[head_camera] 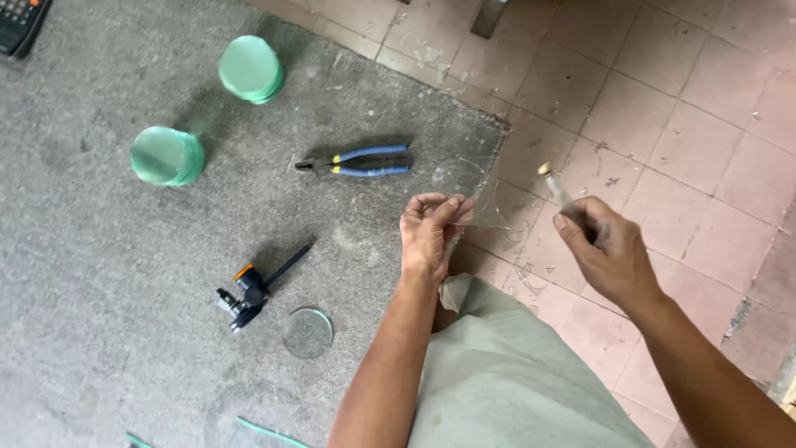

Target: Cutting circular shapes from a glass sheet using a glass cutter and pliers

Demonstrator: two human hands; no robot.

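A grey mat covers the floor, and at its far left corner lies a dark calculator, cut off by the frame. Further right stand two stacks of round green glass discs, one toward the left side and one near the far edge. Toward the near edge sit a black and orange circle cutter and, just beside it, a single clear glass disc. Blue-handled pliers lie near the mat's right edge. Over that edge the left hand pinches a thin, clear piece of glass between thumb and fingertips. Right of it, above the pink floor tiles, the right hand is closed around a slim glass cutter with its brass head pointing up.
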